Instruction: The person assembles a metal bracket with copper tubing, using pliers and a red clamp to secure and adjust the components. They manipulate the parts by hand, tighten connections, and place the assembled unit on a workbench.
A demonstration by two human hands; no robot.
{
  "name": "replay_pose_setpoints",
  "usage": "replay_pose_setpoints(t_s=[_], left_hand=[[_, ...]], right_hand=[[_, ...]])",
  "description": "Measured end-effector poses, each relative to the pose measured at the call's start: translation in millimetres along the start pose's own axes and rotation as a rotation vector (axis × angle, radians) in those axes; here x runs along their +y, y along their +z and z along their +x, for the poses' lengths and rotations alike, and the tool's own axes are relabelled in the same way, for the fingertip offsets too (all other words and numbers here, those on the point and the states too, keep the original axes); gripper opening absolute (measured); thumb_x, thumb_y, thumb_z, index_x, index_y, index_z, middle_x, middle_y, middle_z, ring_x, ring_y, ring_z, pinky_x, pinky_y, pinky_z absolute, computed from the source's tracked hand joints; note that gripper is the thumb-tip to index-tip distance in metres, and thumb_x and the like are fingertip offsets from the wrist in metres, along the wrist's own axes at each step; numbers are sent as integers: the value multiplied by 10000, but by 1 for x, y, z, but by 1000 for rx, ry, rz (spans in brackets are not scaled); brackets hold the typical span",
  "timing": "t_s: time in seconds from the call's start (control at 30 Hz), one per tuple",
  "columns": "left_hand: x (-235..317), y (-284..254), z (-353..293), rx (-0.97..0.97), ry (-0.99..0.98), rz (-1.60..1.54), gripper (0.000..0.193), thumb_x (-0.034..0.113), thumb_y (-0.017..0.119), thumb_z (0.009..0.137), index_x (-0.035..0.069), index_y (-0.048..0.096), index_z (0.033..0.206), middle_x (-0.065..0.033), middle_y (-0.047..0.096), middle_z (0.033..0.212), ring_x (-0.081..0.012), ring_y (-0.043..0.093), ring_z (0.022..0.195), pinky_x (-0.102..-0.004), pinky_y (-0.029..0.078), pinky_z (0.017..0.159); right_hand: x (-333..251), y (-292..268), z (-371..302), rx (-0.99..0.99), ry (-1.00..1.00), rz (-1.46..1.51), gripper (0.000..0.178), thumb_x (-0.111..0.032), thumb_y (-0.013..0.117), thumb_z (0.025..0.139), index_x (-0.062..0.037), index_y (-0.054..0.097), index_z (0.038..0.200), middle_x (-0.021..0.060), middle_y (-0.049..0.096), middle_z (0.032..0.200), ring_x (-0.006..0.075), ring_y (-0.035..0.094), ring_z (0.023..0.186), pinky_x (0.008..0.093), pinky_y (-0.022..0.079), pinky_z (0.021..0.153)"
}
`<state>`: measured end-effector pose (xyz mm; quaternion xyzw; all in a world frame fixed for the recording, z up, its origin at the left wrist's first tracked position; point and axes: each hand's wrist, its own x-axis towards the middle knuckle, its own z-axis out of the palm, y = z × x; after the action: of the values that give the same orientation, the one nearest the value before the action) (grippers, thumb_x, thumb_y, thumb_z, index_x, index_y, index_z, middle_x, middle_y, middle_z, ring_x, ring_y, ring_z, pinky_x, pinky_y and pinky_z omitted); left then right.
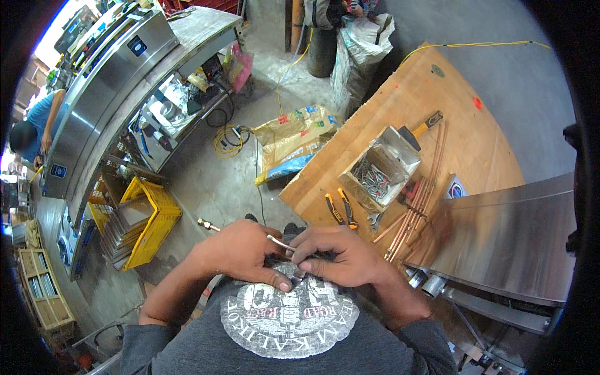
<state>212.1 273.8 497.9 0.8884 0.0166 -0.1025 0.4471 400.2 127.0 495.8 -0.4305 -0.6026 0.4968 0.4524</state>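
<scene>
Close to my chest, my left hand (247, 250) is closed around a thin metal tube (279, 242). A brass-coloured fitting (205, 223) sticks out past the far-left side of that hand. Whether fitting and tube are one piece is hidden by my fingers. My right hand (334, 253) pinches the tube's other end between thumb and fingers. On the wooden board ahead and right lie orange-and-black pliers (341, 209), a wrench (374, 220) and several thin copper rods (412, 219).
A metal box (403, 153) of screws and a yellow-and-black-handled hammer (420, 130) rest on the board. Curved sheet metal (500, 231) stands right. A yellow crate (156, 219) and a steel-topped bench (112, 106) are left, with another person (44, 128) beyond. Sacks lie ahead.
</scene>
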Motion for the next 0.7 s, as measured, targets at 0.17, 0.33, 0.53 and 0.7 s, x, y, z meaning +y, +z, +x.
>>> replay_pose_setpoints(t_s=[0.17, 0.33, 0.53, 0.7], left_hand=[[-8, -1, 1, -2, 7, 93, 676, 672, 664, 688, 45, 675, 940, -145, 627, 819, -372, 629, 744, -455, 485, 636], [-9, 0, 7, 269, 92, 140, 668, 631, 714, 662, 31, 636, 949, -137, 603, 775, -363, 623, 727, -451, 477, 619], [5, 8, 22, 803, 0, 359, 542, 532, 671, 754, 14, 574, 885, -140, 535, 718, -349, 540, 640, -433, 413, 607], [2, -6, 27, 1048, 196, 443, 414, 420, 556, 831, 8, 582, 859, -116, 516, 687, -310, 494, 588, -409, 355, 597]], right_hand=[[26, 8, -1, 93, -32, 360, 118, 31, 663, 829, -16, 661, 937, 117, 660, 986, 223, 634, 935, 335, 496, 819], [29, 7, 19, 276, 2, 487, 139, 17, 593, 887, -28, 644, 1007, 29, 651, 958, 116, 603, 908, 280, 483, 810], [-7, 13, 57, 635, 16, 456, 136, -24, 619, 900, -34, 599, 1034, 50, 644, 948, 112, 605, 899, 264, 494, 790], [-19, 19, 73, 723, -117, 479, 277, 7, 621, 891, -28, 557, 1158, 55, 638, 973, 134, 619, 956, 273, 516, 830]])
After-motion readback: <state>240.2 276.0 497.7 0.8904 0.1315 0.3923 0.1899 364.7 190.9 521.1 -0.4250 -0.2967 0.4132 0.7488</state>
